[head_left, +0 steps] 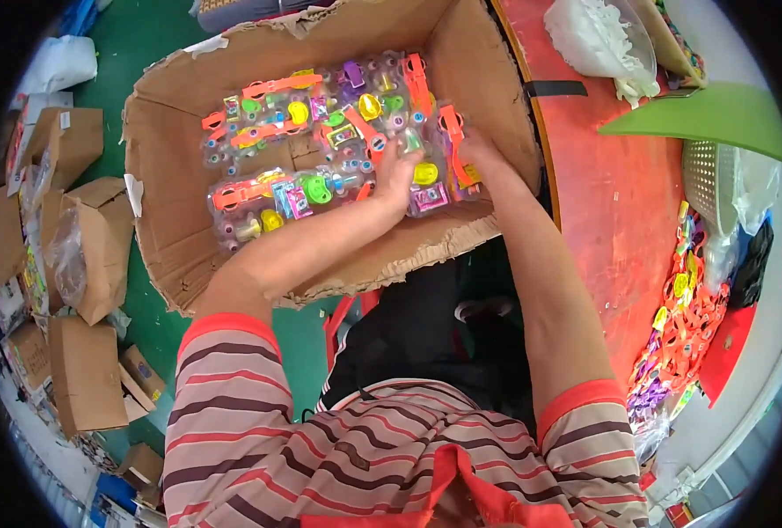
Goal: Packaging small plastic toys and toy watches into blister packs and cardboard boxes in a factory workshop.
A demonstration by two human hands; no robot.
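Observation:
A large open cardboard box [167,198] stands in front of me. Inside lie several clear plastic packs [281,110] of small bright toys: orange watch-like bands, yellow, green and purple pieces. At the right end of the box, my left hand [397,180] and my right hand [479,158] are closed on opposite sides of one toy pack [427,195]. This pack shows an orange band [453,145], a yellow piece and a pink-and-white packet. The fingertips of my right hand are partly hidden behind its edge.
Right of the box is a red tabletop [576,229] bearing a heap of orange bands [690,308]. A bag of white pieces [593,40] and a perforated basket [706,180] stand farther along it. Cardboard boxes [87,374] sit on the green floor at left.

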